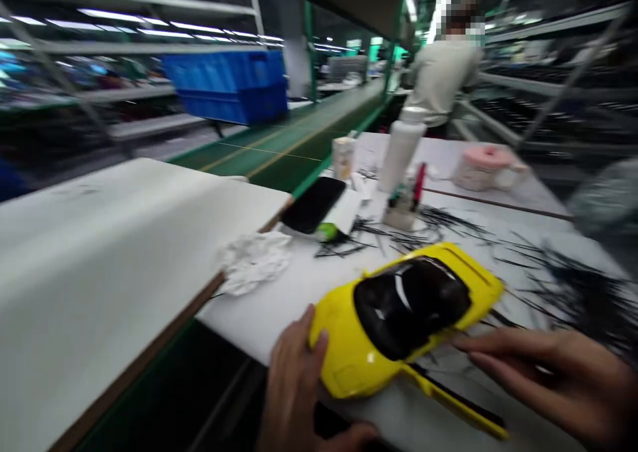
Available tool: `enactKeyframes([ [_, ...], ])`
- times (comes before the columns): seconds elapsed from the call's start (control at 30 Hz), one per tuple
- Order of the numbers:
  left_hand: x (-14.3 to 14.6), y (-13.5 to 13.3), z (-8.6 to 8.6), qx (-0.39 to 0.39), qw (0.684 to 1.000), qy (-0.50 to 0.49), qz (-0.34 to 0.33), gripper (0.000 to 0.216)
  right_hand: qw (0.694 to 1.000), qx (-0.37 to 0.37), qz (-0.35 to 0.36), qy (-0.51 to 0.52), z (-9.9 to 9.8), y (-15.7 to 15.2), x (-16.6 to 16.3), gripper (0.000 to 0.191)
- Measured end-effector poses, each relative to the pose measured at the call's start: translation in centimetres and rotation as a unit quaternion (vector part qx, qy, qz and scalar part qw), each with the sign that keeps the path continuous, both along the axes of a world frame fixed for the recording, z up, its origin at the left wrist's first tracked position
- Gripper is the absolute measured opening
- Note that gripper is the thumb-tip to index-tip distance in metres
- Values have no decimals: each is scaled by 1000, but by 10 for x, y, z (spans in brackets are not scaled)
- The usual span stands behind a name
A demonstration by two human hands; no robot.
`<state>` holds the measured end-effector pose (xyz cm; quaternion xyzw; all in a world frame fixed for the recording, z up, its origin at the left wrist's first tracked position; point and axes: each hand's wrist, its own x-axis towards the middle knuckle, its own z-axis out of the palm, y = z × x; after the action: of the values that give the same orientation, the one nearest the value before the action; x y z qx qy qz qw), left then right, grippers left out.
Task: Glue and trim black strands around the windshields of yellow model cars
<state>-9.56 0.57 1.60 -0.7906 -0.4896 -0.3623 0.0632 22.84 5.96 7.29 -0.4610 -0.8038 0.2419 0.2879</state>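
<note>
A yellow toy car (349,319) with black windows sits tilted over the white worktop. Its near-side door (463,402) swings wide toward me. My left hand (296,379) grips the nose end, fingers over the bonnet and thumb low at the front. At the open doorway, my right hand (553,372) has thumb and forefinger pinched together close to the car's side. Whatever lies between those fingertips is too blurred to make out.
Thin black strips (583,292) lie scattered behind the car. Beyond are a phone (316,203), crumpled white paper (256,262), a white bottle (401,149), a pen holder (401,213) and a pink-lidded mug (483,166). A blue crate (229,86) stands by the green conveyor (279,149); a person (441,73) is farther back.
</note>
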Motion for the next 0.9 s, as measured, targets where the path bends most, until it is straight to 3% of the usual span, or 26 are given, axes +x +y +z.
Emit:
enactKeyframes([
  [0.1, 3, 13, 10, -27, 1000, -6, 14, 92, 997, -74, -1, -17, 15, -5, -7, 24],
  [0.33, 5, 18, 27, -62, 997, 43, 21, 92, 996, -79, 33, 10, 37, 6, -33, 31],
  [0.67, 18, 16, 35, -55, 997, 36, 45, 79, 972, -229, 47, 27, 14, 3, -30, 32],
  [0.9, 18, 14, 36, -79, 996, 33, 41, 81, 985, -168, 5, 38, 14, -2, -21, 31],
])
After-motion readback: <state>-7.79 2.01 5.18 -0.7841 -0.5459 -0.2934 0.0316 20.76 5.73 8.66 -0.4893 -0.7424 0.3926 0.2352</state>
